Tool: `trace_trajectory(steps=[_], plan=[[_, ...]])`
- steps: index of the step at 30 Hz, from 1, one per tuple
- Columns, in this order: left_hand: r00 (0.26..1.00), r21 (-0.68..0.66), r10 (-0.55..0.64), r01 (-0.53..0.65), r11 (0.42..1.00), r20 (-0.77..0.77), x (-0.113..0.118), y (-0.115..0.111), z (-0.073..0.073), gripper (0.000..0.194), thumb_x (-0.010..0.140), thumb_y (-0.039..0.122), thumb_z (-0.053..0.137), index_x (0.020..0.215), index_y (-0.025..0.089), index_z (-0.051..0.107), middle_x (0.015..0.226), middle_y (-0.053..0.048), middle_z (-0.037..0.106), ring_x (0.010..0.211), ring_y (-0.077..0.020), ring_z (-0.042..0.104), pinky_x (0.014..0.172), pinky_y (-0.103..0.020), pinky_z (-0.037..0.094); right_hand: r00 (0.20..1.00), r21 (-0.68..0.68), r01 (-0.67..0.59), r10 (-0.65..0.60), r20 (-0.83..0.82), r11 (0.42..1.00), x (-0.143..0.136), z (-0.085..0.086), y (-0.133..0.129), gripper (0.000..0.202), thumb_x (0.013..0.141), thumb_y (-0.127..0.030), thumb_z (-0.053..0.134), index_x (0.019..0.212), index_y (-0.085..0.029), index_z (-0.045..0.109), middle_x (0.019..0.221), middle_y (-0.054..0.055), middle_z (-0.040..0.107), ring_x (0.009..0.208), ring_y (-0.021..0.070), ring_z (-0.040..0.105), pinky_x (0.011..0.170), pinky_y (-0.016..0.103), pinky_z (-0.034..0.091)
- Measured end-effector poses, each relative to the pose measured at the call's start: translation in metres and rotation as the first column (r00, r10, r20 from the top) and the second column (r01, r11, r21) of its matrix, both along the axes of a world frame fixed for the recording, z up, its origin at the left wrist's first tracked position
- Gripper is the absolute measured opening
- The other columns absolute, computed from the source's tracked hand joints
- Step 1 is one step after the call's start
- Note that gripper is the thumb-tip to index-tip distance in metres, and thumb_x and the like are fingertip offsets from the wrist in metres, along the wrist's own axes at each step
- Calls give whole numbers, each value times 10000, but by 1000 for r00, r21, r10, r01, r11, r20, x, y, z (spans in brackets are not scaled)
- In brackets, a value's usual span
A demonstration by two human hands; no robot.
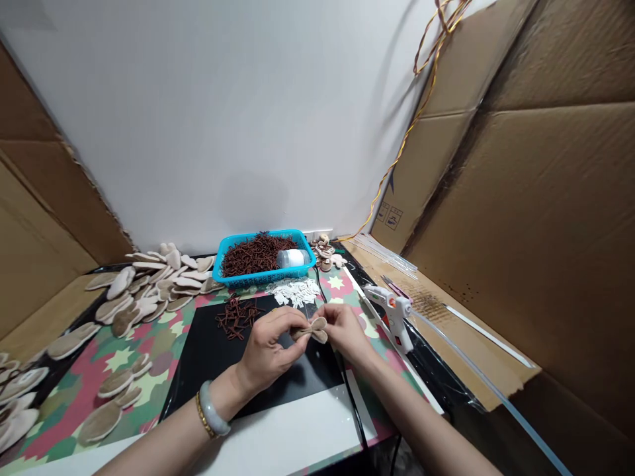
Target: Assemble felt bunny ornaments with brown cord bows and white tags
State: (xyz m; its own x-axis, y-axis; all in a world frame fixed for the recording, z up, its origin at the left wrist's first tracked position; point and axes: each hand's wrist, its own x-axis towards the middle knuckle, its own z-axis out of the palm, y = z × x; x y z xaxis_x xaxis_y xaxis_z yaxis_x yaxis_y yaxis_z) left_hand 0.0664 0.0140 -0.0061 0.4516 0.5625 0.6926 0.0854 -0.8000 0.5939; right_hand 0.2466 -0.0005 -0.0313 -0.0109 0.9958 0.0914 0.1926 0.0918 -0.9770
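A small brown and cream plush fabric piece (319, 328), shaped like a bow with rounded lobes, is held up over the black mat (198, 370). Thumb and fingers of my left hand (272, 340) pinch its left end. My right hand (344, 328) is closed at its right side, with the fingertips against the lobes and partly hidden behind them. Loose dark brown twisted cord pieces (238, 317) lie on the mat left of my hands. Just behind my hands is a heap of small white tags (295, 289).
A blue basket (217, 268) holds many brown cords and a clear jar (292, 258). Plush pieces (149, 284) pile up at left. A white glue gun (391, 314) with a long glue stick stands right. Cardboard walls (536, 198) flank the table; a black cable (353, 403) crosses the front.
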Motion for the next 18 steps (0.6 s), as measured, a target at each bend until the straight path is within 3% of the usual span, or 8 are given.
trace_trajectory(steps=[2,5,7,9,11,14,16,18], plan=[[998,-9,58,-58,998,12,-3,2,-1,105,829,116,609,878,186,671,810,-59,697,747,-170,646,661,-279,521,997,29,24,-26,78,999,-8,-3,-26,312,806,-363,668,593,-169,548,541,-31,472,515,109,401,490,229,293],[996,29,87,-87,996,-21,-8,4,-4,104,827,117,606,876,187,666,798,-55,695,749,-176,643,668,-290,516,962,215,-54,-7,272,975,-16,21,-55,213,892,-270,576,700,-178,578,646,2,545,595,135,464,558,253,343],[998,61,48,-45,997,-48,-11,2,-5,119,831,104,598,885,192,659,807,-51,697,751,-173,639,684,-296,511,955,324,-104,4,295,940,-15,43,-53,199,918,-264,554,737,-186,575,692,16,565,630,144,483,592,264,369],[999,69,-3,6,998,-50,-13,-3,-2,137,834,88,598,897,196,653,819,-46,697,742,-163,629,693,-295,504,975,300,-104,38,219,948,-10,57,-38,224,922,-315,568,737,-189,569,687,12,564,636,146,498,607,263,394],[999,42,-22,23,999,-25,-14,-9,1,147,836,80,606,910,197,652,837,-44,696,738,-155,620,696,-291,499,991,203,-128,119,53,971,-8,54,-23,265,886,-400,619,743,-182,573,671,-6,537,615,136,482,574,246,387],[1000,-16,17,-17,1000,17,-17,-13,3,141,833,83,620,905,199,654,834,-39,688,755,-159,616,696,-287,494,971,135,-222,232,-56,966,-16,31,-25,318,870,-457,638,742,-173,572,660,-14,522,610,129,469,573,241,377],[997,-51,68,-67,996,19,-18,-11,0,130,830,86,620,887,198,654,813,-33,676,750,-162,609,683,-286,486,990,181,-137,140,-4,974,-24,19,-41,278,936,-391,562,752,-183,560,686,-6,520,639,136,471,593,248,371],[994,-73,108,-108,992,0,-19,-9,-4,120,829,89,619,871,197,652,795,-27,667,741,-164,600,677,-290,474,990,281,-73,34,140,957,-28,19,-57,246,959,-315,528,749,-190,550,690,-4,508,637,139,454,590,256,347]])
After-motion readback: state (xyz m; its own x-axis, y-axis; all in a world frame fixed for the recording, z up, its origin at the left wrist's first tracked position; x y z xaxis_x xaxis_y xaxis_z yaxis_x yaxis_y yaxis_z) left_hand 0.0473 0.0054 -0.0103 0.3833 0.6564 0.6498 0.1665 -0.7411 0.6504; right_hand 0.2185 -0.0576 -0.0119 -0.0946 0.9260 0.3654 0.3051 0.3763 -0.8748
